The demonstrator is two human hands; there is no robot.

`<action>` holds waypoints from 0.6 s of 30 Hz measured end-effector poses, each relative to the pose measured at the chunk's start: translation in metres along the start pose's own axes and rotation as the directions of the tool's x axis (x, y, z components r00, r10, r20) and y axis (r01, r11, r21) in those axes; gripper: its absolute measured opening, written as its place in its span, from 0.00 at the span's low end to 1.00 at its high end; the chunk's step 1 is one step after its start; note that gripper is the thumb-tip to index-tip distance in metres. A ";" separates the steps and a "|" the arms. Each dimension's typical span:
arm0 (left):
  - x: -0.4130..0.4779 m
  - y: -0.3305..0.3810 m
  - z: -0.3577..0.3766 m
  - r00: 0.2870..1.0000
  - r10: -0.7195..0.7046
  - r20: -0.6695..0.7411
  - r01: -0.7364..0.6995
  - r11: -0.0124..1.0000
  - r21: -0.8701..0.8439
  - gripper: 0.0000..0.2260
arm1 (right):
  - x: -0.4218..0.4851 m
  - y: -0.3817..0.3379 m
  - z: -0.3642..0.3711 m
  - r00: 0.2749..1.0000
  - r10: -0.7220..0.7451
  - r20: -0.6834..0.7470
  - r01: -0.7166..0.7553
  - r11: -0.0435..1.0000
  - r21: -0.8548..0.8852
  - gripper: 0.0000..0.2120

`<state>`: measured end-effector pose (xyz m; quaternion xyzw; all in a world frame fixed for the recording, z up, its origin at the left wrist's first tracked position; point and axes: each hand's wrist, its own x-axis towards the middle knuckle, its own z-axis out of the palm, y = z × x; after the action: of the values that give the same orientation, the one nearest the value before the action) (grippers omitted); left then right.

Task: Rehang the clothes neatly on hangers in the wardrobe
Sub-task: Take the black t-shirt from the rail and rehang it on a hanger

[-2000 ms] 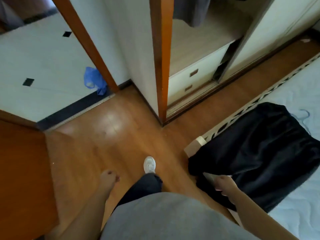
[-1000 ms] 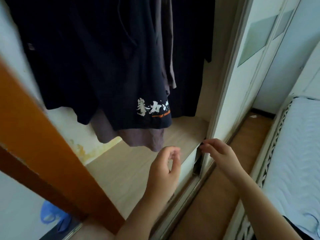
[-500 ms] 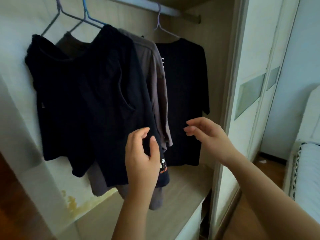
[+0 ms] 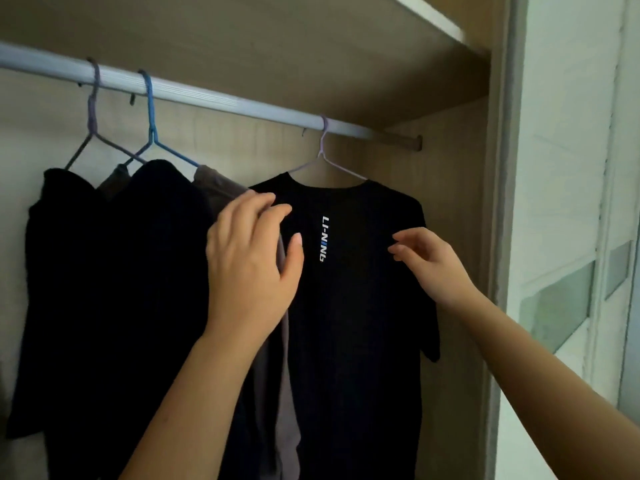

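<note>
The left hand (image 4: 252,268) covers part of the grey shirt (image 4: 287,403); the garments' hems run off the bottom edge. The black tee (image 4: 360,323) reads "LI-NING" and hangs on a lilac hanger (image 4: 323,161) from the rail (image 4: 214,98). Both hands are spread wide, the right hand (image 4: 427,265) holding nothing.

Lower hems of black T-shirt (image 4: 360,306) and grey garment (image 4: 287,393) cut off by bottom edge. Left shoulder of black T-shirt hidden behind left hand (image 4: 252,268); rail (image 4: 214,98) cut off at left edge. Too dark to separate dark garments (image 4: 104,289) at left end of rail.
</note>
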<state>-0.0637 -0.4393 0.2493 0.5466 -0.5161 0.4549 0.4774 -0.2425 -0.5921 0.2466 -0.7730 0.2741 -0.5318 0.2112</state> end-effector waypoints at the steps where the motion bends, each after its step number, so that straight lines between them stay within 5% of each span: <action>1: 0.007 -0.004 0.004 1.000 0.005 -0.003 -0.005 0.999 0.050 0.15 | 0.016 0.006 -0.001 1.000 -0.013 -0.015 0.013 1.000 -0.011 0.08; 10: 0.027 -0.037 0.022 0.995 0.103 -0.005 -0.097 0.949 0.300 0.15 | 0.138 0.043 0.013 0.996 -0.085 -0.005 0.078 0.942 -0.326 0.21; 13: 0.028 -0.042 0.026 0.988 0.146 -0.046 -0.125 0.946 0.300 0.14 | 0.159 0.052 0.016 0.998 -0.050 0.044 0.065 0.858 -0.510 0.24; 18: 0.029 -0.048 0.032 0.986 0.166 -0.030 -0.149 0.940 0.307 0.13 | 0.177 0.062 0.021 1.000 0.007 0.005 -0.003 0.816 -0.578 0.22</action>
<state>-0.0140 -0.4738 0.2709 0.5579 -0.4686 0.5803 0.3638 -0.1854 -0.7531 0.3261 -0.8018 0.4236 -0.4204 -0.0305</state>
